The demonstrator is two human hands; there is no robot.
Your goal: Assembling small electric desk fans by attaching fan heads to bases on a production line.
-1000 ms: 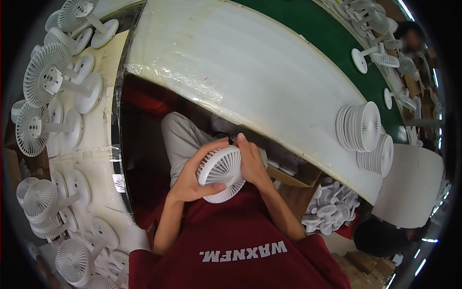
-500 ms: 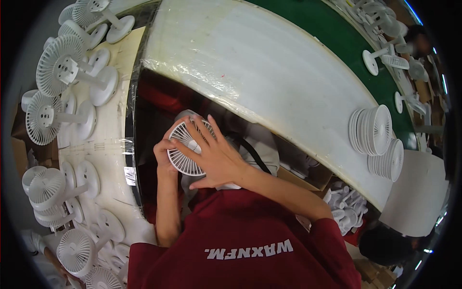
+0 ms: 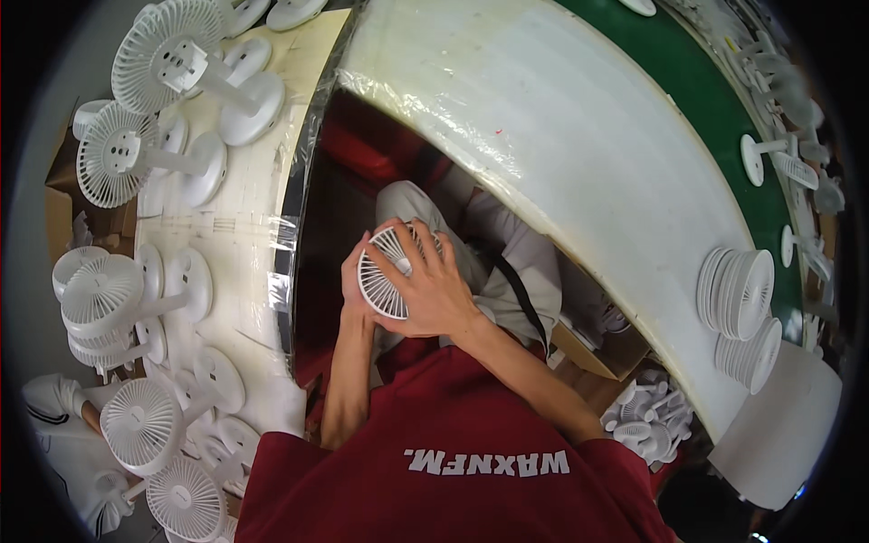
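A small white fan head with a round slatted grille [image 3: 378,288] is held over my lap, grille upward. Wrapped round its left rim is my left hand [image 3: 354,276], closed on it with fingers partly hidden beneath. My right hand [image 3: 436,294] lies over the grille from the right, fingers curled across the slats and pressing on the edge. Between the two hands the underside of the fan cannot be seen.
Several white desk fans [image 3: 186,68] stand on the pale table at left. On the white worktop [image 3: 543,118] at right stand stacks of round grilles [image 3: 749,294]. Beyond runs a green belt [image 3: 670,72]. Below right are a cardboard box [image 3: 593,355] and piled white fan parts [image 3: 647,421]. Another person's sleeve [image 3: 56,398] shows at lower left.
My right hand's spread fingers have drawn in and closed over the grille. My left hand stays on the rim. The whole view has shifted, and most surroundings sit lower in it.
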